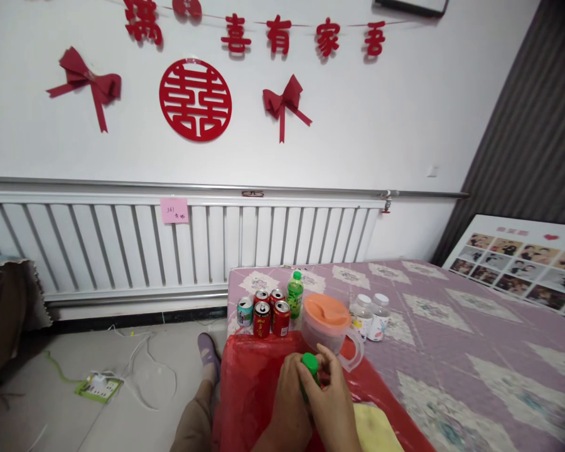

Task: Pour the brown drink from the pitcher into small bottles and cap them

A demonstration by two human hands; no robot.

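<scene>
A green-capped bottle [309,362] is between my hands, low in the middle of the view; only its cap and a strip of its green neck show. My left hand [289,392] is wrapped round it from the left. From the right, my right hand [332,395] grips it near the neck, with thumb and fingers curled. Just beyond them stands a clear plastic pitcher [313,329] with an orange lid [327,311]. Red plastic sheeting [249,383] lies beneath my hands, and a folded yellow cloth [376,430] rests beside my right wrist.
Several red cans [262,320], a teal can [245,312] and a green bottle [294,295] stand left of the pitcher. Two white-capped bottles [380,317] are on its right, on the purple patterned bedspread [433,320]. A power strip [98,387] with cables lies on the floor.
</scene>
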